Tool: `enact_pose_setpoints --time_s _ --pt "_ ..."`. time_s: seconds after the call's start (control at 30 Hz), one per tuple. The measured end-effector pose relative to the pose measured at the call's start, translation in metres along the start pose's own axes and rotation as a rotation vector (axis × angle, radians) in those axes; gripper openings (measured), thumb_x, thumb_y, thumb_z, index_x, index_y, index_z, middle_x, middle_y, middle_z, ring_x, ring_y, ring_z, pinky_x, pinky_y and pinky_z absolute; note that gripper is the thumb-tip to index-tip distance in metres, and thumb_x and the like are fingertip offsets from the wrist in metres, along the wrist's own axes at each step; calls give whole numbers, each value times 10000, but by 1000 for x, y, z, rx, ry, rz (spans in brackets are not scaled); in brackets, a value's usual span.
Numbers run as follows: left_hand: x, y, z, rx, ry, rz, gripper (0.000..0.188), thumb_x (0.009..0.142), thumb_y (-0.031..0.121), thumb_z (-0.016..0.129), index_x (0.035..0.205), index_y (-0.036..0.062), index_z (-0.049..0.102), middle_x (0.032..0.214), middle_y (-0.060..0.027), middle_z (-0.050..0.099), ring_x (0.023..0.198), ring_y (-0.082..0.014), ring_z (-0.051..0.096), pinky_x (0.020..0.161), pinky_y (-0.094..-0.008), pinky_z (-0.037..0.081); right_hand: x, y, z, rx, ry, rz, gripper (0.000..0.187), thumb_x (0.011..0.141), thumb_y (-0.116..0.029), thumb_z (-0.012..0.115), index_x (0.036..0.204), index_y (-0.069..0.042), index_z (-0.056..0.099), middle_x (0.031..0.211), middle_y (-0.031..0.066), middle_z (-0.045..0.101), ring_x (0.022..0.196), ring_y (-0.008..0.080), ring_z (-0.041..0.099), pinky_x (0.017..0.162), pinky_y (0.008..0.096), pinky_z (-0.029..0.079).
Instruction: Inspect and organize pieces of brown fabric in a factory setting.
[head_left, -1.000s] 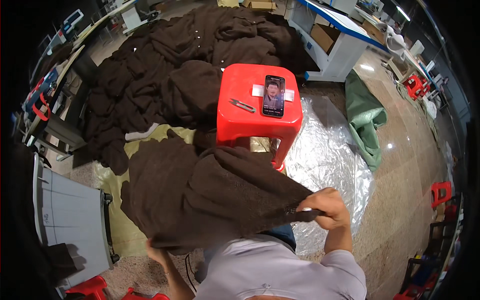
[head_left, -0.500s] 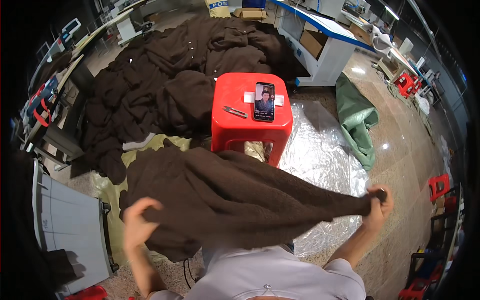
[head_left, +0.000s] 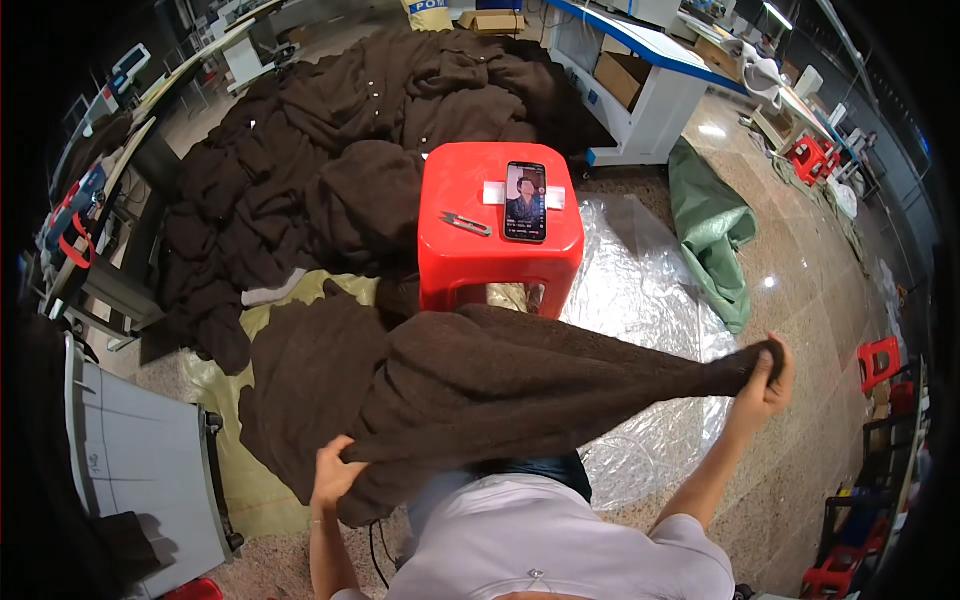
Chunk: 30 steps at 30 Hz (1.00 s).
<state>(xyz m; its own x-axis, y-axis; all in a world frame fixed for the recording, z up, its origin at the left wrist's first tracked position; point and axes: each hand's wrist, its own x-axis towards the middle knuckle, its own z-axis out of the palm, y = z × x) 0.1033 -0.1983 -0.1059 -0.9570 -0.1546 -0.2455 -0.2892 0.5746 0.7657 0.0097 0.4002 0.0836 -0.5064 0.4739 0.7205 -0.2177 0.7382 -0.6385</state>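
Work area: smooth, speckled stone floor (head_left: 800, 300), partly covered by a crinkled clear plastic sheet (head_left: 630, 290) at right of centre and a yellowish sheet (head_left: 270, 490) at left. Worktables (head_left: 150, 130) along the left side; a white, blue-edged table (head_left: 690, 68) at upper right, with a cardboard box (head_left: 622, 78) inside its base.

Position of dark brown cloth (head_left: 480, 390): stretched crosswise in front of the body, over the lap and the sheets, just on the near side of a red stool (head_left: 455, 262). Right hand (head_left: 768, 378): fingers clenched around the narrow, bunched end. Left hand (head_left: 335, 472): thumb and fingers pinching the near-left edge.

On the stool: a phone (head_left: 525, 202) on a white strip (head_left: 494, 193), with thread snips (head_left: 467, 223) beside it. Behind and left of the stool: a large heap of brown fabric (head_left: 270, 190), blocking the floor toward the far tables. Right: a folded green sheet (head_left: 712, 230). Lower left: a grey wheeled bin (head_left: 140, 450), near the cloth.

Stool legs partly hidden behind the cloth. Left fingertips partly covered by fabric. Bin cut off by the dark fisheye rim; objects at far right too dim for identification.
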Motion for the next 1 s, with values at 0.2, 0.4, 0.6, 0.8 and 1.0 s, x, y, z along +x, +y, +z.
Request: enact_pose_setpoints --time_s 0.2,0.4,0.6,0.8,1.0 --pt "-48 33 -67 -624 218 32 402 753 109 782 1105 -1 621 1066 -16 644 987 -136 604 891 -286 488 7 0 -26 -69 294 -63 218 1034 -128 595 1190 9 663 1188 78 693 1004 158 636 929 300 503" --pt "-132 84 -197 -583 -13 1108 356 987 312 557 792 17 518 844 -141 581 796 -224 564 694 -337 507 21 -5 -52 116 472 -50 204 1057 -90 550 1194 18 656 1070 52 667 892 72 615 805 210 505" --pt "-23 115 -142 -806 180 401 681 714 153 808 1346 26 590 1344 -83 580 1218 -224 571 1030 -356 478 15 -8 -41 -45 391 -4 232 1034 -158 603 1178 13 669 1178 102 704 1045 186 656 939 320 516" --pt "76 151 14 67 -93 364 473 705 161 871 1124 93 662 1029 -141 701 968 -317 679 861 -385 526 9 -5 -28 -202 337 -123 229 1026 -176 626 1157 3 685 1142 72 703 999 148 644 910 281 504" --pt "109 127 26 55 27 387 168 795 1 684 962 10 691 921 -151 681 915 -345 689 804 -387 532 12 7 -18 -257 291 140 222 1008 -152 647 1140 23 680 1105 71 702 959 158 652 875 283 520"
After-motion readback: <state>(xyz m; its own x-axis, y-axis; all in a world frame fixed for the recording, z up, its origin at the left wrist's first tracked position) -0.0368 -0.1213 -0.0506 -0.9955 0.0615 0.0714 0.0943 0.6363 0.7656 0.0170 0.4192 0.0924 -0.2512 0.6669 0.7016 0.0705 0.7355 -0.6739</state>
